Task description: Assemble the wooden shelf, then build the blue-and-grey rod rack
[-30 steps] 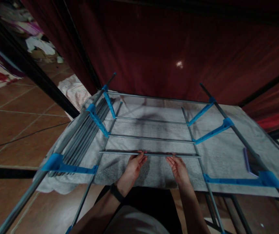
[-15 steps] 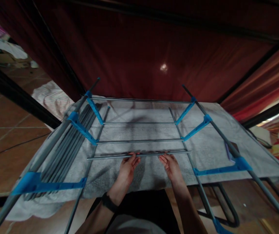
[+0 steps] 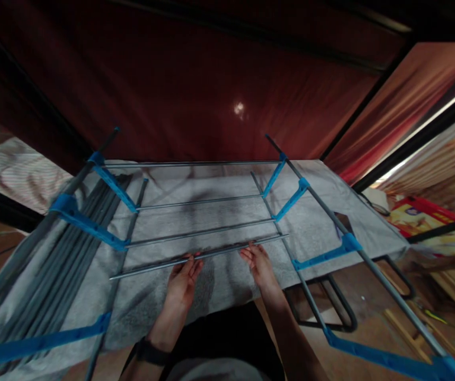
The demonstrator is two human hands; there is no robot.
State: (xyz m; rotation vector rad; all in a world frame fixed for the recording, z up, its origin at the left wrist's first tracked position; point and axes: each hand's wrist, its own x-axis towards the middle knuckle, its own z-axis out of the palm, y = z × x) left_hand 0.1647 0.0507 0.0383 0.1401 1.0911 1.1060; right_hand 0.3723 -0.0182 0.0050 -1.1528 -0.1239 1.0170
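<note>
A thin grey metal tube lies crosswise in front of me, above the cloth, its ends reaching over the two inner side poles. My left hand pinches it left of its middle, a dark band on the wrist. Toward its right part, my right hand grips the same tube between thumb and fingers. Around both hands stands a rack frame of grey poles joined by blue plastic brackets. Crossbars run between the inner poles just beyond the held tube.
A grey cloth covers the table. Several loose grey tubes lie on its left side. A dark flat object rests near the right pole. Dark red fabric hangs behind. At right are a red and yellow package and a black metal frame.
My view has turned toward the right, so the rack appears further left. Both hands still hold the tube, which now looks more slanted, its left end nearer me.
</note>
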